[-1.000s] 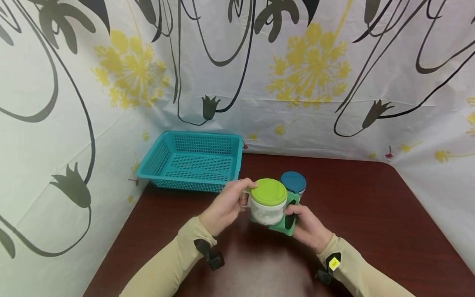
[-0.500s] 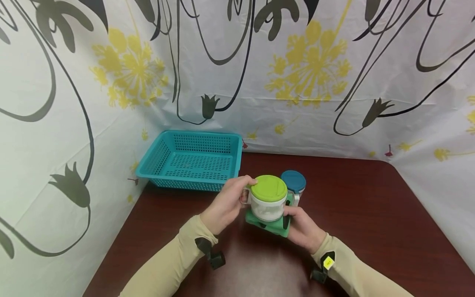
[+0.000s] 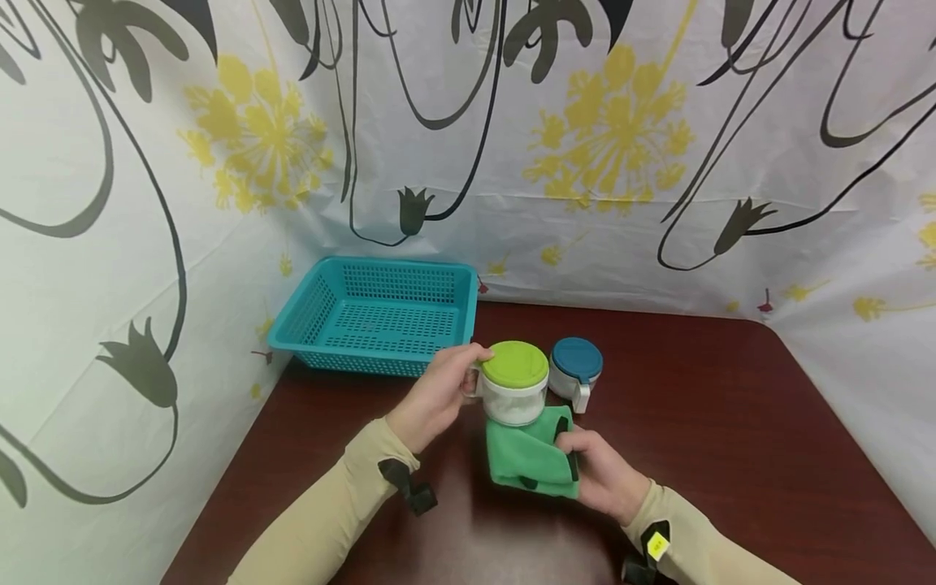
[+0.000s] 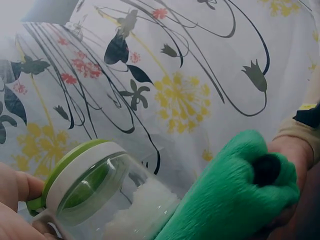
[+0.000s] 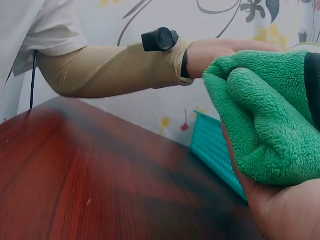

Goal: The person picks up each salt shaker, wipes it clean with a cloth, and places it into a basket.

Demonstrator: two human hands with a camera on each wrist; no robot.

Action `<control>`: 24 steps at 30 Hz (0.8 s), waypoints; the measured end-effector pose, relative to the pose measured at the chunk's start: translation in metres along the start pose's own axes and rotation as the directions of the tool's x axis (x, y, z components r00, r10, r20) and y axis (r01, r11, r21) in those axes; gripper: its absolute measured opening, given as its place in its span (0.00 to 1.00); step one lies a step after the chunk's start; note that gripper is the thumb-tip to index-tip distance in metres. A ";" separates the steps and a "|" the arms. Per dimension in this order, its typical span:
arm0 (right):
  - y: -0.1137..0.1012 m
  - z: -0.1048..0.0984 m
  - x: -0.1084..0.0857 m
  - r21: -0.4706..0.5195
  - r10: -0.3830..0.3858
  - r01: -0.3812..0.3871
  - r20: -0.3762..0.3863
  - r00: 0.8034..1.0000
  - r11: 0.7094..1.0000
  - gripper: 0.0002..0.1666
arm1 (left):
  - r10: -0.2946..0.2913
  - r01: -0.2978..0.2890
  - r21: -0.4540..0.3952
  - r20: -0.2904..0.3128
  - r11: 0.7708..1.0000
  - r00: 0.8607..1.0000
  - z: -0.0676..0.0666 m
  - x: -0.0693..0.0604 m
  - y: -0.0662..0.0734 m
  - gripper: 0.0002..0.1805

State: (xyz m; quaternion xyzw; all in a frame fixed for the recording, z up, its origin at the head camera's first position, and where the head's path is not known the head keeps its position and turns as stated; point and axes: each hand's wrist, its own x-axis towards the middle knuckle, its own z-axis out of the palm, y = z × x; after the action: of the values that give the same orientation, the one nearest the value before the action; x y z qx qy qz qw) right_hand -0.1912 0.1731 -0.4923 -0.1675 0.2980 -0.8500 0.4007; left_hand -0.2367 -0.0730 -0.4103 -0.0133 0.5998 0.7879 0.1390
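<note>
Head looks down; close wrist views share cloth (image 5: 275,130).

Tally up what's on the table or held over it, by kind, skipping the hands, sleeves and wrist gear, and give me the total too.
Lidded jars: 2, the lime-lidded jar and the blue-lidded jar
Cloths: 1, the green cloth
Baskets: 1, the teal basket
Total: 4
</note>
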 end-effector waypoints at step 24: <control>-0.018 -0.015 -0.029 -0.134 -0.039 0.023 -0.112 0.993 0.991 0.23 | -0.077 0.033 0.189 0.232 0.982 0.970 -0.012 -0.012 -0.002 0.13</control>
State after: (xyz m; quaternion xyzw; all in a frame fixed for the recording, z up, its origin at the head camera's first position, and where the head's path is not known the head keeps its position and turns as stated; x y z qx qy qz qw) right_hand -0.1917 0.2101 -0.4934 -0.1496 0.3734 -0.8427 0.3578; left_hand -0.2267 -0.0867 -0.4134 0.0774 0.6481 0.7210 0.2326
